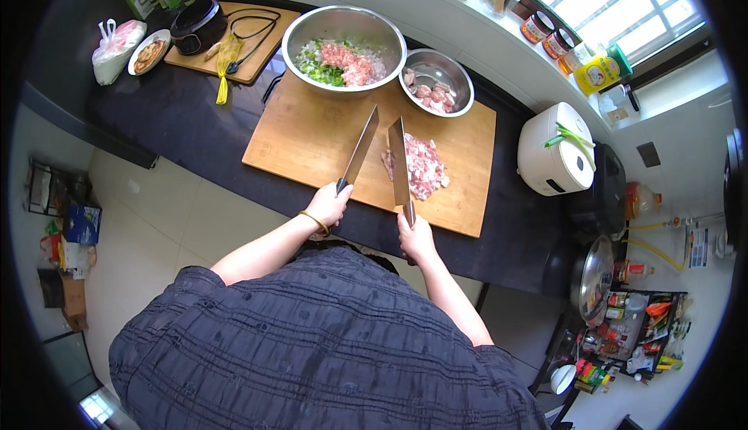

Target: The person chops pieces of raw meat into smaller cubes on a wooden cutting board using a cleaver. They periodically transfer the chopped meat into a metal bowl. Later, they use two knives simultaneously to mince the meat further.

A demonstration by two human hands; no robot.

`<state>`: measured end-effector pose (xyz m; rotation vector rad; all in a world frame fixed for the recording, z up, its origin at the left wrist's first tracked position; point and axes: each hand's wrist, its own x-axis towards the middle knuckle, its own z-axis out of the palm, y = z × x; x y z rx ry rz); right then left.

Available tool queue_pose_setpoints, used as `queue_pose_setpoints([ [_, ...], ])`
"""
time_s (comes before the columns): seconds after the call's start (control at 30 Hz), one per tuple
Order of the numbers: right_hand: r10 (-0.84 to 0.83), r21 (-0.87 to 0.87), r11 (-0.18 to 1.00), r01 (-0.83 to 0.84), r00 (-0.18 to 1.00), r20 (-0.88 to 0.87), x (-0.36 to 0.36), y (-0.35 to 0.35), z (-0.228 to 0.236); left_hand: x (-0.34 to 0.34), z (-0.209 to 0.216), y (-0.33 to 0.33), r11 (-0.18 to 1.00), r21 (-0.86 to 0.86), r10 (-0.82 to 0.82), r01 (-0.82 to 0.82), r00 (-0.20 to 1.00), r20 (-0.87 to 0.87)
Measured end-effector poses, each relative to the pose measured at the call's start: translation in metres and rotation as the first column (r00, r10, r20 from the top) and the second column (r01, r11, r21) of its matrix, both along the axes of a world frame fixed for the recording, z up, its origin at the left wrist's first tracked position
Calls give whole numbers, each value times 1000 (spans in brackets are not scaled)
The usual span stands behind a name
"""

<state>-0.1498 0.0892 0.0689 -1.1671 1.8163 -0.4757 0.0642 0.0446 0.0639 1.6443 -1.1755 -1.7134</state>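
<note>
A cleaver (361, 148) is gripped by its dark handle in my left hand (327, 204), its blade slanting up over the wooden cutting board (304, 138). My right hand (416, 238) is closed round the handle of a second cleaver (400, 167). That blade lies along the left side of a pile of chopped pink meat (425, 167) and hides part of it. Behind the blades, a large steel bowl (292, 60) holds minced meat (348, 63) and chopped greens (321, 74). Meat chunks (431, 93) lie in a smaller steel bowl (465, 87) to its right.
A white rice cooker (541, 153) with green onion (575, 143) on its lid stands right of the board. At the left are a second board (261, 21), a black appliance (198, 26) with a cord, a plate (158, 39) and a plastic bag (117, 52). Jars (537, 27) line the windowsill.
</note>
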Motion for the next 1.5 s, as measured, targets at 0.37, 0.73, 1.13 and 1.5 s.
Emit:
queue_pose_setpoints([
  [0.37,153,-129,978,-161,986,-68,-11,-11,4,0,2,0,1000,21,21,-21,1000,-13],
  [0.73,-191,119,980,160,925,328,-32,10,43,-9,7,-4,999,35,-14,16,999,-45],
  [1.13,-526,326,851,413,659,537,-86,25,14,-18,7,-13,995,13,-97,96,995,20],
  [1.5,19,-359,926,-121,961,-275,-53,-6,-1,-17,-3,-12,995,-12,-100,100,995,8],
])
